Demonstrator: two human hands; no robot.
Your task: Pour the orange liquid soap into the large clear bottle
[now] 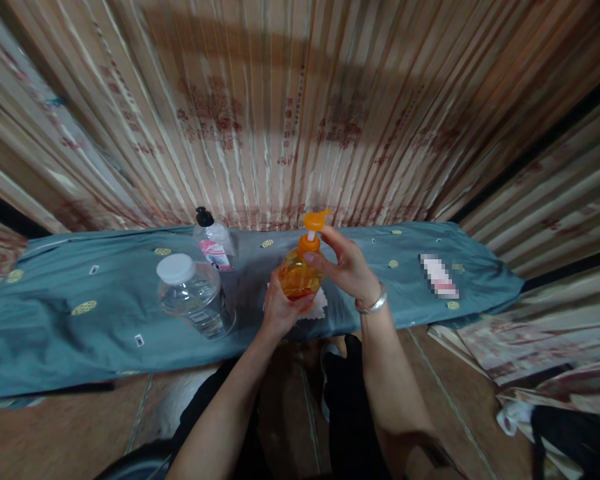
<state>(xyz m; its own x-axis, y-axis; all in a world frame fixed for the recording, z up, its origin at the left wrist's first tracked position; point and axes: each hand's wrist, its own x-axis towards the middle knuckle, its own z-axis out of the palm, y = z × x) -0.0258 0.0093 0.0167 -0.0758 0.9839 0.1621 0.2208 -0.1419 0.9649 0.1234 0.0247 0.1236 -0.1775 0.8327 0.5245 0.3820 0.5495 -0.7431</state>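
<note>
— Looking at the middle of the frame first: what do the hands have?

— Both are on an orange pump bottle [297,275]. The left hand [280,308] is wrapped around its lower body from below and behind, fingers closed on it. The right hand [347,267] comes in from the right, with its fingertips pinched on the orange collar just under the pump head [315,221], thumb side toward the bottle's neck. A silver bangle [373,306] sits on that wrist.

— Is the bottle standing on something?

— It is upright, just above a white cloth or tissue [320,308] that lies on the table [105,327], which is draped in a blue-grey cover with small yellow motifs. Whether the base touches the cloth I cannot tell; the left hand hides it.

— What else is on the table?

— Left of centre, a clear round jar with a white lid [193,293], well apart from the hands. Just behind it, a smaller clear bottle with a black cap and pink label [214,241]. Toward the right of the frame lies a small flat thing that is blurred out [439,276], so I cannot say what it is.

— And around the table?

— A striped, pleated curtain [300,113] fills the upper frame. Brown floor tiles [50,433] run along the bottom, with the person's dark clothing at lower centre.
</note>
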